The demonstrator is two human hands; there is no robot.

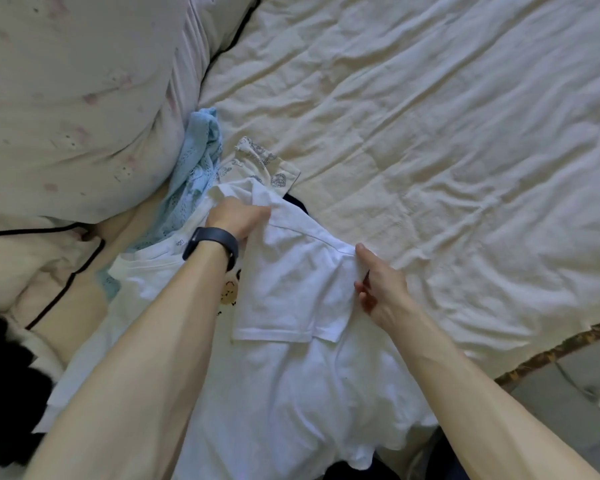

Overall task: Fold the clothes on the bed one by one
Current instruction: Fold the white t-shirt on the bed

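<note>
A white T-shirt [291,382] lies spread on the near part of the bed, its body hanging toward me. My left hand [238,216] grips the shirt's fabric near the shoulder, fingers curled into the cloth. My right hand [378,289] pinches the shirt at the other shoulder by the sleeve [291,299], which lies folded over the body. A light blue lace garment [194,174] and a cream patterned garment [260,164] lie bunched just beyond the shirt.
A cream wrinkled bedsheet [447,140] stretches to the right and far side. A large floral pillow [77,109] and a black-piped cushion [32,268] sit at the left. The bed's edge [551,351] and grey floor lie at the lower right.
</note>
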